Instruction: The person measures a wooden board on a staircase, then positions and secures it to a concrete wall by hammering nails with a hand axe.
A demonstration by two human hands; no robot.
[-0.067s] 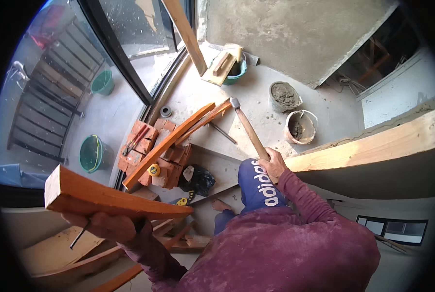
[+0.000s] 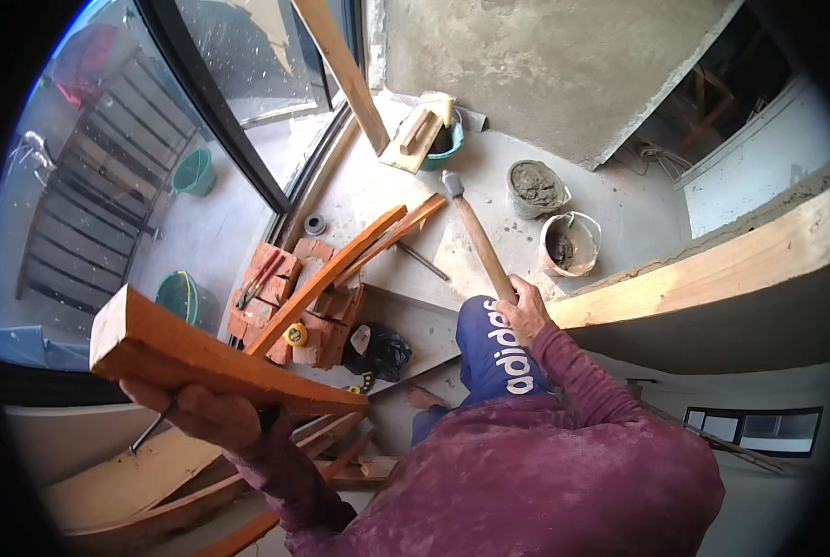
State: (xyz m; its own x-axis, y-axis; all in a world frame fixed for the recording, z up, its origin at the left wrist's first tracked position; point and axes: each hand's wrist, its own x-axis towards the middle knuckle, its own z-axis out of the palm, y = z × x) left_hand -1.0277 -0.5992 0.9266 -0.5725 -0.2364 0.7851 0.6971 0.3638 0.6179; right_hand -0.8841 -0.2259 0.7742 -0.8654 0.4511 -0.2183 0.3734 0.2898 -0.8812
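My left hand (image 2: pixel 201 413) supports an orange-painted wooden beam (image 2: pixel 220 371) from underneath, its pale cut end raised at the left. A long dark metal nail (image 2: pixel 150 432) sticks out from between the same fingers. My right hand (image 2: pixel 526 311) grips the wooden handle of a hammer (image 2: pixel 480 246) near my right thigh, with the metal head pointing away from me. Two more orange timbers (image 2: pixel 327 274) lie across stacked red bricks (image 2: pixel 317 339) ahead. Pliers (image 2: pixel 262 278) and a yellow tape measure (image 2: pixel 295 334) rest on the bricks.
Two buckets of mortar (image 2: pixel 536 186) (image 2: pixel 568 246) stand ahead right. A trowel board (image 2: pixel 406 153) sits on a green bucket. A glass door (image 2: pixel 201 84) lines the left. A pale timber (image 2: pixel 684 274) spans the right. Loose planks (image 2: pixel 136 473) lie lower left.
The raised end of the beam in my left hand has moved slightly upward. The hammer head in my right hand has also risen a little.
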